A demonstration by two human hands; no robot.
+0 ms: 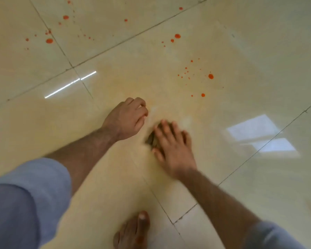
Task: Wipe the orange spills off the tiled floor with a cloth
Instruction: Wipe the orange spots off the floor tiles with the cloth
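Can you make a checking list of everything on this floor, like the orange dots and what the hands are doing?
Surface: glossy cream tiled floor with dark grout lines; faint orange smear ahead of the hands.
Job's things: orange spills still dotted across the far tiles; a dark bit under the right hand may be the cloth, too hidden to be sure.
Clutter: nothing seen.
Hands: left hand curled, knuckles near the floor; right hand spread flat, blurred.
Cables: nothing seen.
Surroundings: bare foot, blue sleeves, window reflections.

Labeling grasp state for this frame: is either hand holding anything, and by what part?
Right hand presses flat on a dark cloth, fingers spread over it, only its left edge showing. Left hand is curled on the floor; no object seen in it.
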